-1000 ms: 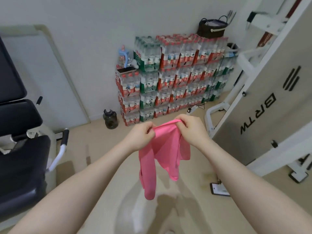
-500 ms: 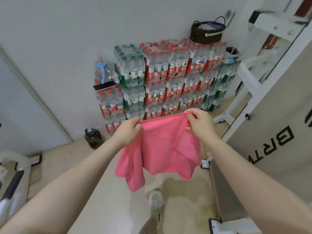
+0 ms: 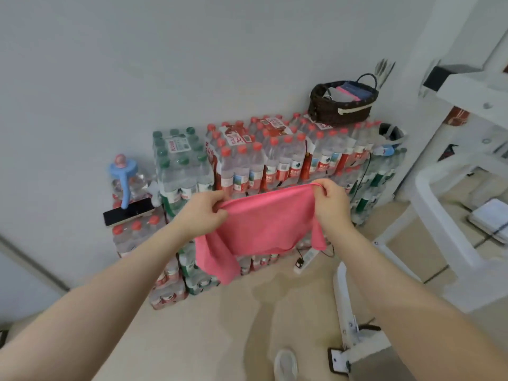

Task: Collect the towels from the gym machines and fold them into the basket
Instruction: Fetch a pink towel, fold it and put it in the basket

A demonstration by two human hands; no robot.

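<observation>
A pink towel point(image 3: 261, 226) hangs spread out in front of me, held by its top edge. My left hand point(image 3: 202, 213) pinches the top left corner and my right hand point(image 3: 331, 202) pinches the top right corner. The towel's lower left part droops in a fold. A dark woven basket point(image 3: 342, 112) stands on top of the stacked water bottle packs point(image 3: 264, 160) against the wall, up and to the right of my hands. Folded cloths, one pink and one dark blue, lie inside it.
A white gym machine frame point(image 3: 445, 215) fills the right side, its base bar point(image 3: 346, 312) running along the floor. A phone point(image 3: 129, 213) and a blue-capped jug point(image 3: 125, 177) sit on the lower left packs. A power strip point(image 3: 305, 259) lies on the floor. My shoe point(image 3: 286, 365) shows below.
I have walked closer to the bottle stack and the basket. My hands have moved apart, spreading the towel from a bunched strip into a flat sheet.
</observation>
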